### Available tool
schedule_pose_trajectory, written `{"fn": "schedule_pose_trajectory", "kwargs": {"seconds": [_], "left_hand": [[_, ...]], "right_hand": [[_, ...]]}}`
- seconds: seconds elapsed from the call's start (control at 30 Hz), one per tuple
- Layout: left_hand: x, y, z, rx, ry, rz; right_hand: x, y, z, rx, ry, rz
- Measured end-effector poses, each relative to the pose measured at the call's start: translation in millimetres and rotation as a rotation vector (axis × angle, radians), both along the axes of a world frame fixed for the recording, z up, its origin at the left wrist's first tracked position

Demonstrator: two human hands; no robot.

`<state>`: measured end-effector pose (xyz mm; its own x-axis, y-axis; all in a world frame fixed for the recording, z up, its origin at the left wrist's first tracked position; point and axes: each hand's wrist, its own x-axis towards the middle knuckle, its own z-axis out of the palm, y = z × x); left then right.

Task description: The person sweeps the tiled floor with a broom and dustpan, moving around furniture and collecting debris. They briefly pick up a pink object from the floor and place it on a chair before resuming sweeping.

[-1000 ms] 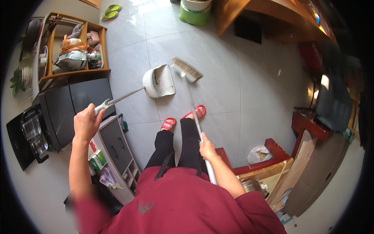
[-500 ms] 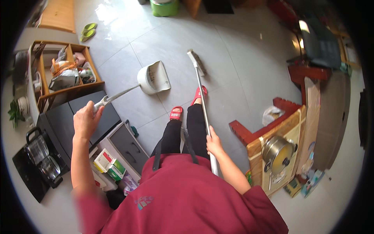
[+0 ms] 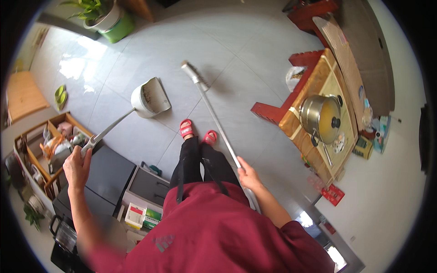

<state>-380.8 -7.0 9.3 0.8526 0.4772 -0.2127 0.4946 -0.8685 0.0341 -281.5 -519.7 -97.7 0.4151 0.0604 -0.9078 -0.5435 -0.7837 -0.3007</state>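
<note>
My left hand (image 3: 78,164) grips the end of a long metal handle whose white dustpan (image 3: 149,98) rests on the grey tiled floor ahead of my feet. My right hand (image 3: 248,175) holds the silver pole of a broom (image 3: 214,118); its brush head (image 3: 191,73) lies on the tiles beyond the dustpan, to its right. My feet in red slippers (image 3: 196,132) stand between the two tools. I wear a dark red shirt and black trousers.
A low wooden table (image 3: 314,136) with a steel pot (image 3: 321,113) on it stands to the right. Dark grey cabinets (image 3: 114,177) and a wooden crate shelf (image 3: 43,145) sit to the left. A green planter (image 3: 111,22) stands far ahead.
The view has turned to the left, so the table with the pot now lies farther right. The broom head has swung farther out on the floor. Both hands keep their grips.
</note>
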Motion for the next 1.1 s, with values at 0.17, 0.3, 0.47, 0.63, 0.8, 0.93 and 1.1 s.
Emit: {"fn": "schedule_pose_trajectory", "kwargs": {"seconds": [0.17,0.3,0.47,0.63,0.8,0.93,1.1], "left_hand": [[68,-30,-3,-0.04,0.023,-0.116],[102,-50,-12,0.025,0.069,-0.231],[172,-82,-2,0.048,0.017,-0.399],[239,-102,12,0.029,0.007,-0.56],[313,-118,23,0.091,0.046,-0.777],[369,-123,11,-0.017,0.055,-1.031],[416,-147,-3,-0.033,0.14,-1.357]], "right_hand": [[39,-91,-67,-0.255,-0.384,-0.043],[102,-83,-85,-0.305,-0.197,-0.234],[39,-77,-112,-0.196,-0.038,-0.257],[-109,-89,-99,-0.003,-0.384,-0.231],[-200,-45,-43,-0.162,-0.447,-0.469],[-188,15,-53,-0.297,-0.258,-0.764],[-160,133,-113,-0.361,-0.189,-0.974]]}}
